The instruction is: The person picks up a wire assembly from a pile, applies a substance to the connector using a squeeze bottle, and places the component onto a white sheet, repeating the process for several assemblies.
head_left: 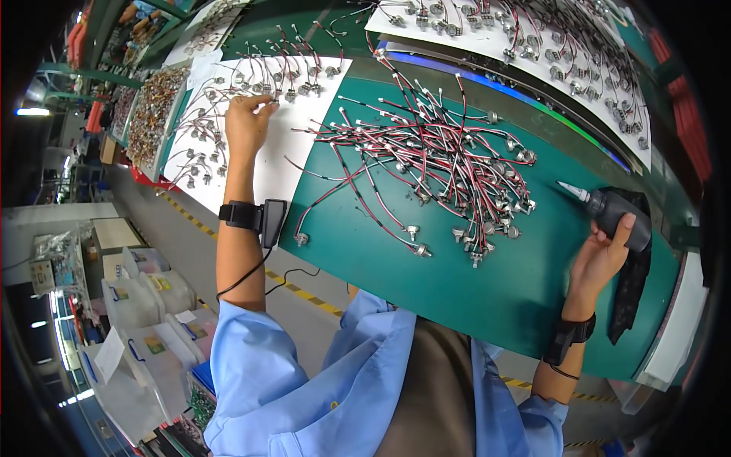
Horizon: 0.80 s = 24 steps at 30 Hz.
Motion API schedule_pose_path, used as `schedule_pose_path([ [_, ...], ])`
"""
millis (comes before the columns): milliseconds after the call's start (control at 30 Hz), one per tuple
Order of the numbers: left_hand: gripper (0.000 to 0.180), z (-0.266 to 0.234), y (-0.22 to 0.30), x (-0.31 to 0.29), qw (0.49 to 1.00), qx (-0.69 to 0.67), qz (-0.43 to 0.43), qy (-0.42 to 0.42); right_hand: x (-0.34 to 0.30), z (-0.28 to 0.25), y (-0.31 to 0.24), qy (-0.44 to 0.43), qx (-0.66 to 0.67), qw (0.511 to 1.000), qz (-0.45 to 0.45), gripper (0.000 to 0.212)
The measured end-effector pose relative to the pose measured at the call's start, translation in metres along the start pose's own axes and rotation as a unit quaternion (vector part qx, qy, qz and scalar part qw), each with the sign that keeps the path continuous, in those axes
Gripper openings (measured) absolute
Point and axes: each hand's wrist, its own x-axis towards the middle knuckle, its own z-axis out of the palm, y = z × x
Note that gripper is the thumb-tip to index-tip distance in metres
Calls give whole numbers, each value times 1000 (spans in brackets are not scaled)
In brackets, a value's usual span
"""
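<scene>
My left hand (247, 126) is over the white sheet (297, 129), thumb and forefinger drawn together beside the small metal potentiometers (290, 97) with wire leads. Whatever sits between those fingertips is too small to make out. At the right, my right hand (598, 263) is closed round a dark squeeze bottle (620, 219), whose pale pointed nozzle aims up and to the left. Between the hands, a loose heap of wired potentiometers (457, 156) lies on the green mat (343, 251), their red, black and white leads tangled and tipped with white connectors.
More wired potentiometers stand in rows on a raised white board (487, 34) at the far side. A dark cloth strip (628, 297) lies by the bottle. Left of the table are a bin of small parts (158, 114) and plastic boxes (145, 301). A cable hangs from my left wristband.
</scene>
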Motion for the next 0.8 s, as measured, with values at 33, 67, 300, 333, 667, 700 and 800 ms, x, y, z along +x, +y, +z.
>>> schedule_pose_path([
  [33, 27, 6, -6, 0, 999, 28, 30, -1, 0, 0, 0, 0, 1, 1000, 1, 25],
  [67, 27, 9, -13, -1, 997, 55, 61, -1, 0, 0, 0, -3, 0, 1000, 1, 25],
  [300, 22, 8, -11, -9, 998, 26, 61, 1, 2, -5, -1, -26, 5, 1000, -10, 26],
  [333, 23, 5, -10, -11, 996, 33, 78, 15, 2, -5, -2, -23, 3, 1000, -10, 26],
  [667, 25, -63, 74, -83, 995, -72, 27, -58, 3, -3, -13, -31, 37, 999, -23, 25],
  [700, 24, -67, 85, -96, 990, -89, 19, -109, 2, -1, -15, -30, 34, 999, -23, 25],
  [800, 24, -72, 96, -134, 987, -70, 2, -143, 0, 12, -22, -83, 71, 994, -15, 22],
])
